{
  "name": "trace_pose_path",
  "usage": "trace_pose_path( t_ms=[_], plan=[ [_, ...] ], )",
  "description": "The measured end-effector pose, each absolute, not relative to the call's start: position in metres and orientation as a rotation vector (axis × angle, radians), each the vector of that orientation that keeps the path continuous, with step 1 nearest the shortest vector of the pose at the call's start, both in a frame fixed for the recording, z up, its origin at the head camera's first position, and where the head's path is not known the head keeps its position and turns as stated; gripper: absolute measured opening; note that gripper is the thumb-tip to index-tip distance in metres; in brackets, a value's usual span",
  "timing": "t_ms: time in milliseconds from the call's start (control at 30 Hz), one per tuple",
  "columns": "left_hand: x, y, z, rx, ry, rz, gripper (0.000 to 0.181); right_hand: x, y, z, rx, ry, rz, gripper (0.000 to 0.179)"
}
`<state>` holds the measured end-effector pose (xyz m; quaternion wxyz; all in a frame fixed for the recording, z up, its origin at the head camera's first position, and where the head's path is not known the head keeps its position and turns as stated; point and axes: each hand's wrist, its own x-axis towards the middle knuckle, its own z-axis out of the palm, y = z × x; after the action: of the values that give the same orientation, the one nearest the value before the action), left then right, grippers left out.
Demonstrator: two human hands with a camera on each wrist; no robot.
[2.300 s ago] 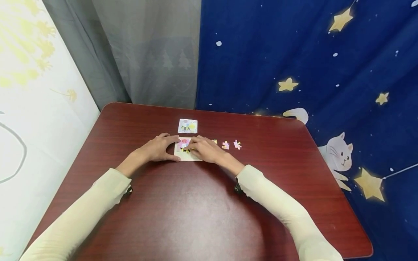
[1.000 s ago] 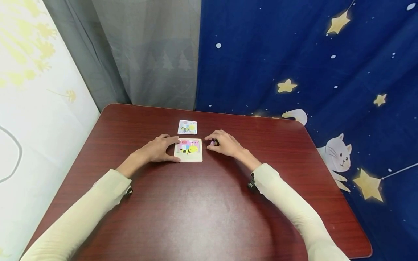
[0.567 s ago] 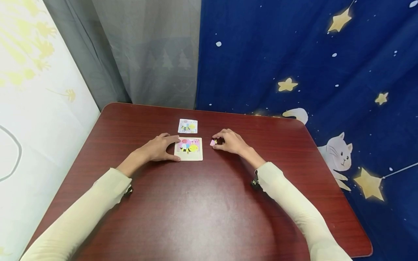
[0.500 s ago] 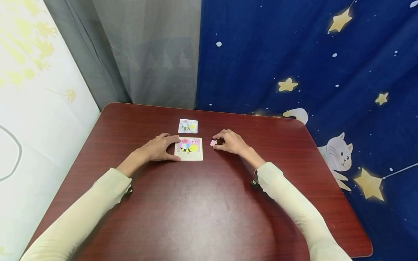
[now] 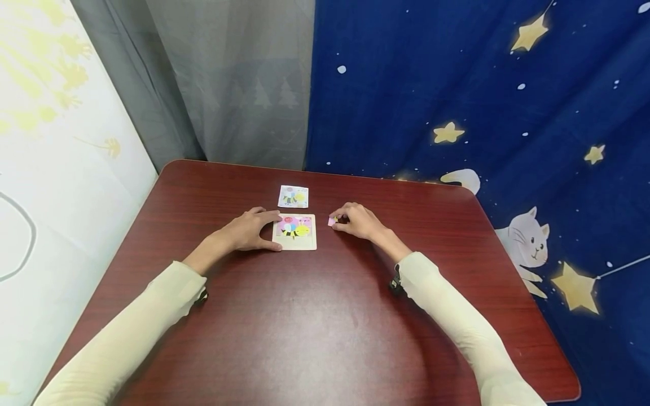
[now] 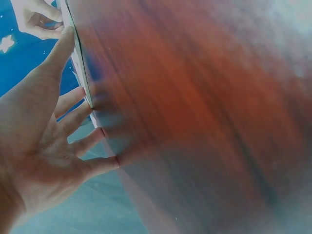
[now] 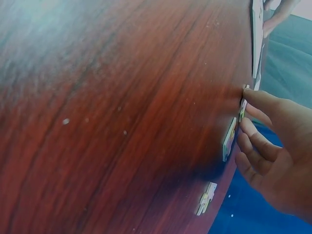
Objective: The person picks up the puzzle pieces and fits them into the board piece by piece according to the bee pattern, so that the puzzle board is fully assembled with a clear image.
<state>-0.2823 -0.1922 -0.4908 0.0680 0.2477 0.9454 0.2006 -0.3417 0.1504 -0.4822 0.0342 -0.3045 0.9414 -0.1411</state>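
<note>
A pale square puzzle board lies on the table, its bee picture partly made up. At its left edge rests my left hand, thumb and index finger spread along the board with fairly straight fingers; the left wrist view shows the thumb on the board's edge. My right hand pinches a small pink and yellow puzzle piece at the tabletop, right of the board. The right wrist view shows the thumb partly hiding this piece. Two more puzzle pieces lie by that hand, one nearer and one farther off.
A picture card with a similar bee lies behind the board. The brown table has its far edge close beyond the card. Grey and blue curtains hang behind it, with a white patterned curtain at the left.
My right hand has left the board and moved right to the loose pieces, uncovering the bee picture. It now pinches a piece, nearly still for the last half second. My left hand stays put.
</note>
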Motion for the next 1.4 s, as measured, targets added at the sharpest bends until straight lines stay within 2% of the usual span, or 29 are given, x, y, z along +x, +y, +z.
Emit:
trace_pose_path(
  t_ms=[800,1400],
  plan=[
    [-0.282,-0.191,-0.492,0.751,2.848,0.592,0.089,-0.339,0.135,-0.48,-1.08,2.825,-0.606,0.035],
    [-0.282,-0.191,-0.489,0.763,2.842,0.592,0.087,-0.324,0.088,-0.48,-1.26,2.71,-0.687,0.031]
  ],
)
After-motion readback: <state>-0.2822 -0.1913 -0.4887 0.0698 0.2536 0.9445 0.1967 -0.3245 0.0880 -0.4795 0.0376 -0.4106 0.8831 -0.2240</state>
